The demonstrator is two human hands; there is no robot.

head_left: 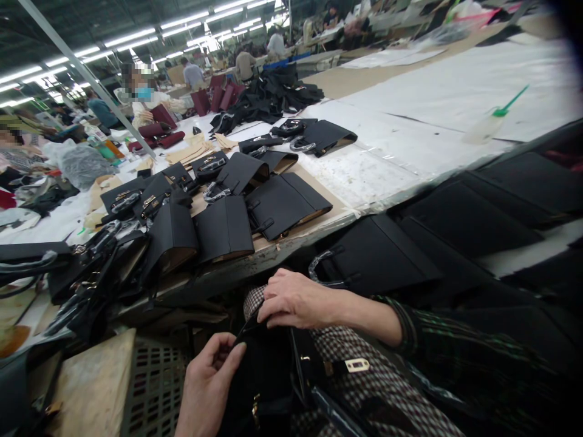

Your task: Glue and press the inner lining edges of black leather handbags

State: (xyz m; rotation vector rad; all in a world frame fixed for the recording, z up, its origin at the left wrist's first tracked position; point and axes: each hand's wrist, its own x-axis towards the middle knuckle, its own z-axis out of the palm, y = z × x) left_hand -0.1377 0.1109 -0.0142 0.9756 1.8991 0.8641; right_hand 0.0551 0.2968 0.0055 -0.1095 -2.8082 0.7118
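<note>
A black handbag [266, 370] with gold hardware rests on the person's lap, over checkered cloth. At its left upper edge, my left hand [209, 379] pinches the black material between thumb and fingers. My right hand [296, 300] reaches across from the right, its fingers closed on the bag's far upper edge. A strap with a gold plate [357, 365] lies to the right of the bag. The inside of the bag is too dark to make out.
Black handbags [225, 227] crowd the near edge of the white worktable [392, 158]. More black bags [382, 258] lie below the edge at right. A plastic crate [157, 382] stands lower left. A bottle with a green spout [489, 124] is on the table. A person works across it.
</note>
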